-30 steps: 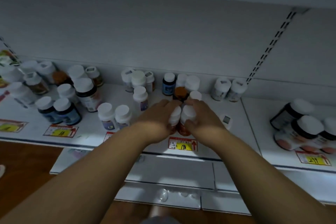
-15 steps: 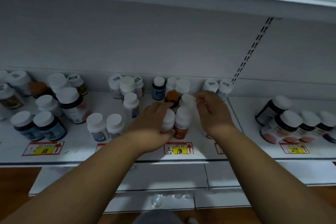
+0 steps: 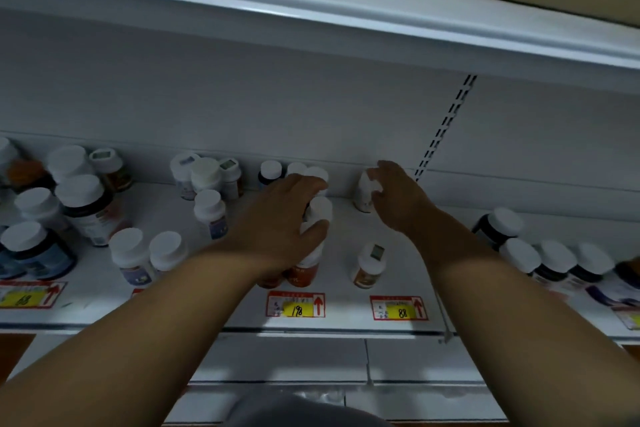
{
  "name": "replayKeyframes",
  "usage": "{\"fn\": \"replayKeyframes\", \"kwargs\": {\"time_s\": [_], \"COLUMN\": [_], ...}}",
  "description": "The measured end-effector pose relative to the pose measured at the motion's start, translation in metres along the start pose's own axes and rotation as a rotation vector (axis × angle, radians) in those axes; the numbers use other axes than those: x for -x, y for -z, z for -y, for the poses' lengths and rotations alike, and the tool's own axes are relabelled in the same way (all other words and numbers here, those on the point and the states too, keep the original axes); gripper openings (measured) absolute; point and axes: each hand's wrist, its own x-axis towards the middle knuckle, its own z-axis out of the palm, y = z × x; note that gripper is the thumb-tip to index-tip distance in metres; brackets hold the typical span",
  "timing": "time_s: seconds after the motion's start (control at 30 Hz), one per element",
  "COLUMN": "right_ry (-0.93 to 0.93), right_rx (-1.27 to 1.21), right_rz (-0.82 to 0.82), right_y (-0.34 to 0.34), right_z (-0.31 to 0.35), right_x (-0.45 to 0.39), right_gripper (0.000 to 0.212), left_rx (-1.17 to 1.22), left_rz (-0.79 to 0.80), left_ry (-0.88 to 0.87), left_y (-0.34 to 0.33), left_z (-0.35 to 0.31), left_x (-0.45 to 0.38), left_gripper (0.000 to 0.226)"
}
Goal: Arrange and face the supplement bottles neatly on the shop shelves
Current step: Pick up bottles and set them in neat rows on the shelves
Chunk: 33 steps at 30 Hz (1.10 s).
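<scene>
Right now the left hand (image 3: 280, 222) steadies the orange bottles (image 3: 304, 270) under its palm while the right hand (image 3: 398, 198) closes round a white bottle (image 3: 363, 194) at the shelf (image 3: 346, 326) back; next, probably draw it forward

Counted along the shelf (image 3: 242, 302)

Two hands reach in, left hand (image 3: 277, 222) and right hand (image 3: 398, 198). Three red-and-yellow price tags read clearly: 68 (image 3: 26, 295), 198 (image 3: 296, 305), 88 (image 3: 398, 308). Roughly two dozen white-capped supplement bottles (image 3: 209, 213) stand about, some hidden.
</scene>
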Motion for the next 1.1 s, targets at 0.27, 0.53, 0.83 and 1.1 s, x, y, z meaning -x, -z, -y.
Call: {"fn": "replayKeyframes", "kwargs": {"time_s": [0.27,0.53,0.83,1.1], "right_ry": [0.098,0.061,0.081,-0.285], "right_rx": [0.160,0.036,-1.016,-0.915], "right_rz": [0.041,-0.078,-0.045,-0.414], "right_y": [-0.015,0.013,0.080,0.072], "right_z": [-0.021,-0.025,0.013,0.001], "right_x": [-0.018,-0.013,0.071,0.194], "right_gripper": [0.044,0.050,0.018,0.020], "left_rx": [-0.028,0.069,0.654,0.873], "left_rz": [-0.034,-0.063,0.170,0.304], "left_ry": [0.024,0.059,0.188,0.059], "left_y": [-0.017,-0.027,-0.021,-0.083], "left_z": [-0.016,-0.025,-0.063,-0.122], "left_x": [-0.021,-0.025,-0.021,0.009], "left_gripper": [0.041,0.035,0.060,0.076]}}
